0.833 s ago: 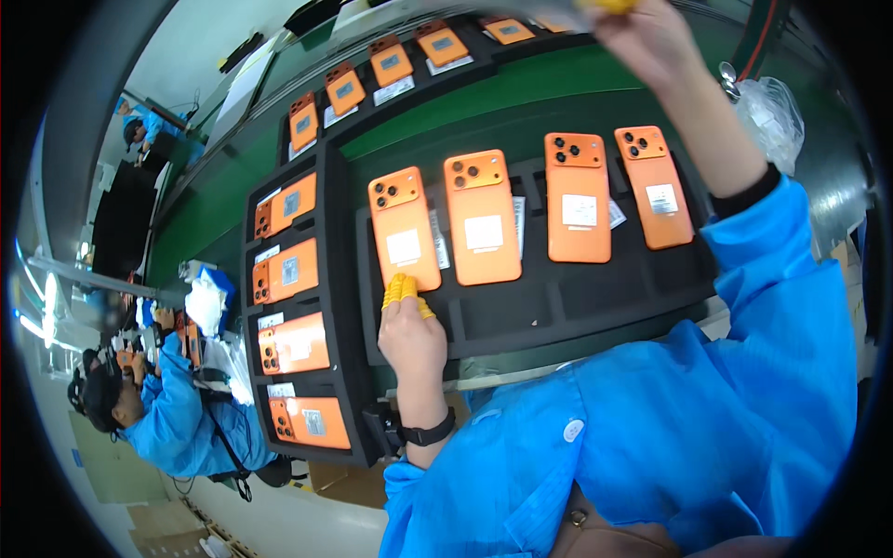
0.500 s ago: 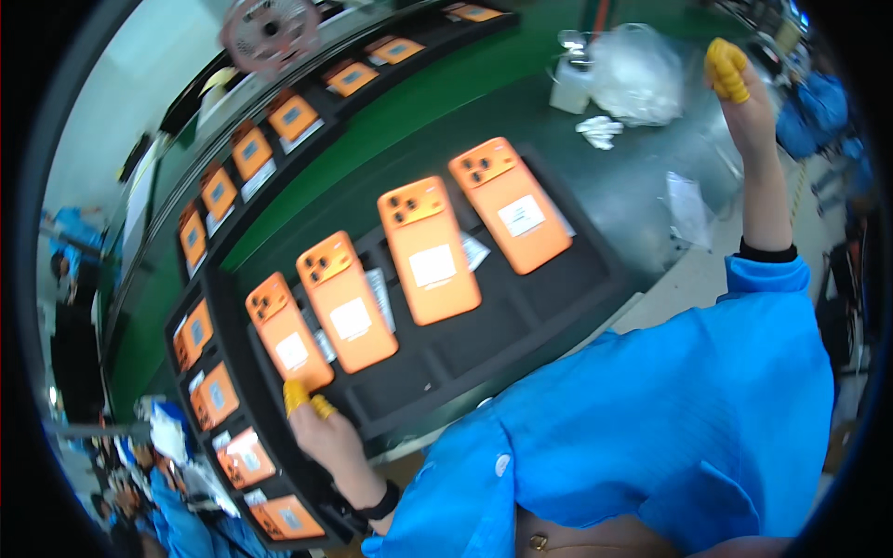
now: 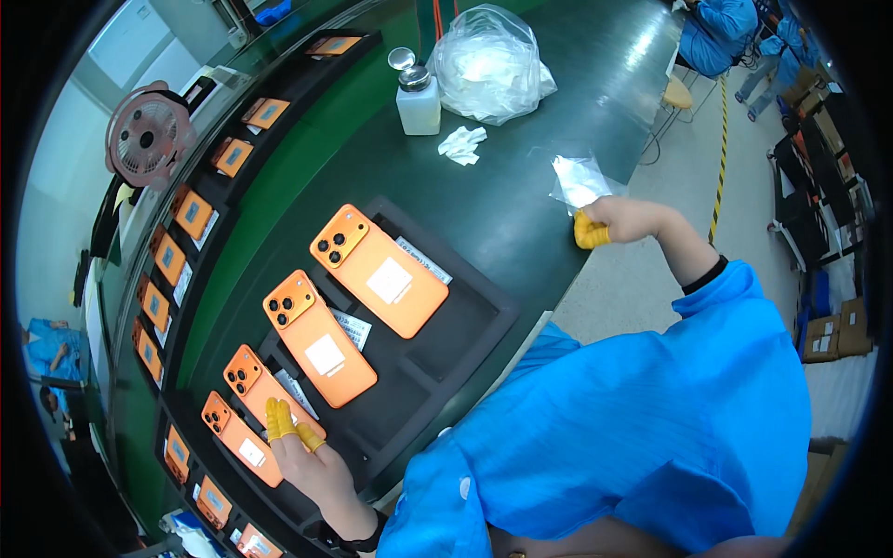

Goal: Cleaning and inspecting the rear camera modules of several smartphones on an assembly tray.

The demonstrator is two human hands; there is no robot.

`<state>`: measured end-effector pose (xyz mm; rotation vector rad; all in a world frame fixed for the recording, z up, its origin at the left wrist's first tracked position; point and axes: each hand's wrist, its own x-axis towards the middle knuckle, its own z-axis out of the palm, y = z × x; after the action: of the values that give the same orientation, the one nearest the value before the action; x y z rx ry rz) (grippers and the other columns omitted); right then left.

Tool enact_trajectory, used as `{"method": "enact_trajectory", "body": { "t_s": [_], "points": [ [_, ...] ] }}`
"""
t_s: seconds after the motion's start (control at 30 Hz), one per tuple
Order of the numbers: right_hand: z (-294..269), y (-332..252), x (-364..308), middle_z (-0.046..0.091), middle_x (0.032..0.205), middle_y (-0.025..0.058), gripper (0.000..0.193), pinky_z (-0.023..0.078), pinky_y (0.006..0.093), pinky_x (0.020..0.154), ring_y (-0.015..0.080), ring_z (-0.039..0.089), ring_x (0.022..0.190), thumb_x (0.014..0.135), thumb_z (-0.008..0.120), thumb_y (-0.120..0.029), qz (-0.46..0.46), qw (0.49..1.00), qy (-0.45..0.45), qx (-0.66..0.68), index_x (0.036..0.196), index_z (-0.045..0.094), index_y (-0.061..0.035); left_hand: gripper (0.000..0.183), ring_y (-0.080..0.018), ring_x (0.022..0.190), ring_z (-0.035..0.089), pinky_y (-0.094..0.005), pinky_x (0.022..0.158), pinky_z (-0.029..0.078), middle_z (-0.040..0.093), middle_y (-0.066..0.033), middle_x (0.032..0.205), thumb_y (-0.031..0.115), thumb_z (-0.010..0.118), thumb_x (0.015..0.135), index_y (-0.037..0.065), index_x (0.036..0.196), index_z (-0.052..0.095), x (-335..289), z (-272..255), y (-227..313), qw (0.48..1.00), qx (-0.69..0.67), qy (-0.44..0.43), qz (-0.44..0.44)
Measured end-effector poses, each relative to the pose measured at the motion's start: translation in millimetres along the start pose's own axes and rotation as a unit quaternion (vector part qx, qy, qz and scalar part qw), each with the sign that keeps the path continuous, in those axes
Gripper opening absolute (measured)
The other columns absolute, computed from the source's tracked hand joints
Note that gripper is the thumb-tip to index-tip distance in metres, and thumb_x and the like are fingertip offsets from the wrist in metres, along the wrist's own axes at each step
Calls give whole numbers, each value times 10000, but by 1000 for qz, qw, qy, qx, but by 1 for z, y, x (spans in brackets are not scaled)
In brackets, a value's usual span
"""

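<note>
Four orange phones lie back-up in a black foam tray (image 3: 484, 316), each with a white label. My left hand (image 3: 312, 470) reaches over the second phone from the left (image 3: 244, 377), its yellow-covered fingers stretched across that phone's label. Whether the fingertips press on it I cannot tell. Beside it lies the leftmost phone (image 3: 219, 418); the third phone (image 3: 307, 316) and the rightmost phone (image 3: 409, 288) lie farther right. My right hand (image 3: 623, 221) is closed at the bench's right edge, by a clear plastic bag with something white (image 3: 581, 181). What its curled fingers hold, if anything, is hidden.
A pump bottle (image 3: 419, 110), a crumpled white wipe (image 3: 462, 145) and a large clear bag of white material (image 3: 491, 70) stand farther back. More phones lie in trays along a raised rack (image 3: 209, 200). A pink fan (image 3: 149, 138) is at left. Co-workers (image 3: 716, 37) sit at right.
My view has swung to the right. My right hand has come down from raised in the air to beside the small plastic bag. My left hand has moved from the leftmost phone onto the second one.
</note>
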<state>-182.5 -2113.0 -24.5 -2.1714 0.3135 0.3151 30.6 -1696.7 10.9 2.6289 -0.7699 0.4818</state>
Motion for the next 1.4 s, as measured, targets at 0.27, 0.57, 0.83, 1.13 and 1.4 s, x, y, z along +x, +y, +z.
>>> {"method": "enact_trajectory", "body": {
  "t_s": [0.27,0.57,0.83,1.13,1.4],
  "points": [
    [-18,6,25,573,759,30,311,436,209,600,83,542,687,726,638,-57,60,968,-154,188,1014,536,-3,241,-350,942,524,-371,814,422,538,-207,1004,1,453,803,-67,1025,521,-8,2,-4,999,16,-29,3],
    [-50,15,35,582,754,56,394,452,222,609,98,539,675,733,634,-123,132,926,-211,285,1091,517,-9,256,-331,929,532,-353,779,440,538,-196,1032,9,490,772,-51,1017,533,-8,-18,-13,999,43,-15,-8],
    [-61,-155,123,596,773,90,297,446,265,646,166,571,712,723,614,-152,-164,957,171,-164,987,567,-24,312,-345,950,504,-387,814,413,529,-205,1020,109,554,765,-38,1038,514,23,-15,14,995,42,-79,40],
    [25,-163,192,531,1029,143,506,420,349,810,280,520,952,672,665,-315,-147,944,168,-245,1086,519,-63,681,-385,1085,390,-404,895,346,415,-269,1145,297,689,670,-89,1139,381,34,8,46,970,96,-211,69],
    [34,-130,203,356,1270,178,782,267,344,992,299,294,1209,633,694,-414,-139,965,107,-197,1221,382,-4,512,-317,796,481,-401,758,385,504,-171,755,402,743,558,-4,742,492,29,24,37,967,157,-141,144]
  ]
}}
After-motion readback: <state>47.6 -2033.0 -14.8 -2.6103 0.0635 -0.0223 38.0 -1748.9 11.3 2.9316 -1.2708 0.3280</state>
